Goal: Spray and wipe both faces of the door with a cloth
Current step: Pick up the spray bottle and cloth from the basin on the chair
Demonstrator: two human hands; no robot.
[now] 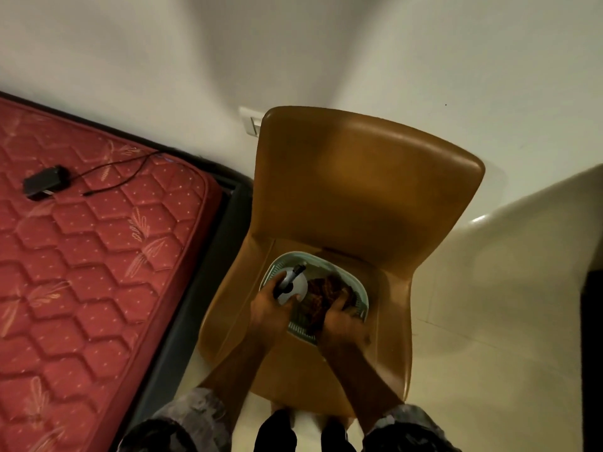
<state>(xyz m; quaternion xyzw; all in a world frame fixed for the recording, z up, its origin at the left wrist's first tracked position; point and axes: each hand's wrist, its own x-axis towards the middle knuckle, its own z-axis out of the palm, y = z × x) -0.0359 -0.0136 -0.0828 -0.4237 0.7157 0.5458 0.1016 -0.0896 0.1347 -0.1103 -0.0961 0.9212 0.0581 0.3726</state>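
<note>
A pale green slotted basket sits on the seat of a brown plastic chair. Inside it stands a white spray bottle with a grey trigger head, and beside it lies a dark reddish-brown cloth. My left hand is wrapped around the spray bottle. On the right side of the basket, my right hand is closed over the cloth. The door itself is not clearly in view; a dark vertical edge shows at the far right.
A bed with a red quilted mattress fills the left side, with a black adapter and its cable lying on it. A wall socket is behind the chair. White walls and pale floor tiles surround the chair.
</note>
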